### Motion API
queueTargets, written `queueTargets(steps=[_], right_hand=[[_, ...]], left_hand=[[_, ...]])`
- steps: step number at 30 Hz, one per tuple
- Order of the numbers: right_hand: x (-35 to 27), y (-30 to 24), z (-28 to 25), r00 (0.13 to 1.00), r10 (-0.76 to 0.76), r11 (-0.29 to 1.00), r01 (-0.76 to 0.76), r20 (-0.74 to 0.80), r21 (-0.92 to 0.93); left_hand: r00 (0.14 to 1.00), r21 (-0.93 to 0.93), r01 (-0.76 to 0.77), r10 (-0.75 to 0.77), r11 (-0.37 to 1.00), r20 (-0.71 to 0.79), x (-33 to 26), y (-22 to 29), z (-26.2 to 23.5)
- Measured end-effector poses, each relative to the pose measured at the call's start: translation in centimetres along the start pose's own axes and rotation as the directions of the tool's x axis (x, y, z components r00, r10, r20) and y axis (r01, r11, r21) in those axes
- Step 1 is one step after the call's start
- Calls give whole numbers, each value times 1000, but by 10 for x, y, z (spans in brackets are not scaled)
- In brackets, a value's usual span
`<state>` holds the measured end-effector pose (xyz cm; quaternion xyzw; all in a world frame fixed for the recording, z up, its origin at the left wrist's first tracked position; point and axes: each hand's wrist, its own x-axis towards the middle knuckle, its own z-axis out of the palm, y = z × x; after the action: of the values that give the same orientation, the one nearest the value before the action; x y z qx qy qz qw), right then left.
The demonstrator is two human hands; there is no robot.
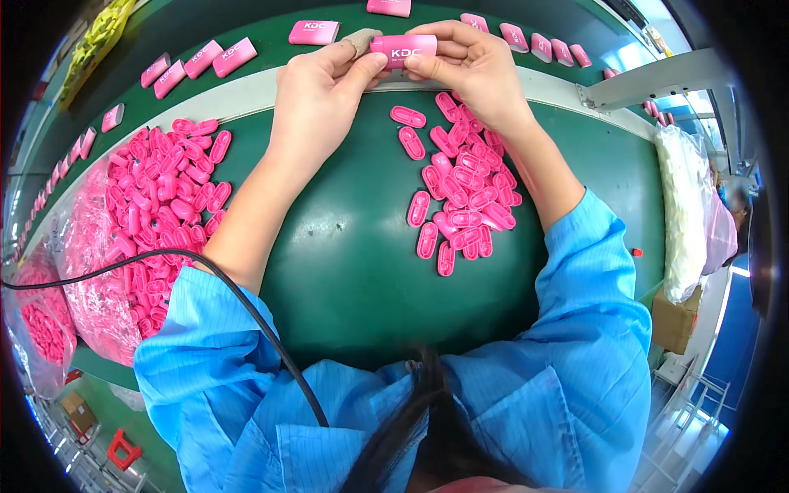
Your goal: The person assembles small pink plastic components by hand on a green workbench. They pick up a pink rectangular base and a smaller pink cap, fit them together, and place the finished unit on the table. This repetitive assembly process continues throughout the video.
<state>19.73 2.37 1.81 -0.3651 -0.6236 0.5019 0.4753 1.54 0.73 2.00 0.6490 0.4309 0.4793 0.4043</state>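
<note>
Both hands meet at the far edge of the green table [345,271], holding one flat pink case [403,48] with white print on its face. My left hand [316,94] pinches its left end between thumb and fingers; a beige covering wraps one fingertip. My right hand [481,74] grips the right end, thumb on the front. Between my forearms, closer to the right one, lies a loose pile of small pink oval caps [468,185]. A bigger heap of the same caps [168,185] sits left of my left forearm, partly spilling from a clear plastic bag [94,271].
Beyond a pale rail [238,99], pink cases [234,57] stand along a green belt. A metal bracket [657,80] juts in at right, near a bag of whitish pieces [680,214]. A black cable [222,275] crosses my left sleeve. A yellow bag [99,41] lies far left.
</note>
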Motion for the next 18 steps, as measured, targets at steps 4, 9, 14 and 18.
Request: queueTargets(steps=[4,9,14,18], right_hand=[[-1,-1,-1,1000,-17,999,18,2,-33],[1,-3,-7,997,-19,998,24,71,-58],[-10,-8,14,993,-114,976,103,-43,-192],[-11,-7,25,969,-217,936,172,-117,-308]], left_hand=[[1000,106,-27,26,994,14,-4,3,1],[994,215,-104,97,971,43,-5,0,2],[953,486,-220,293,846,-78,-17,9,17],[918,536,-313,394,784,-40,-16,5,17]])
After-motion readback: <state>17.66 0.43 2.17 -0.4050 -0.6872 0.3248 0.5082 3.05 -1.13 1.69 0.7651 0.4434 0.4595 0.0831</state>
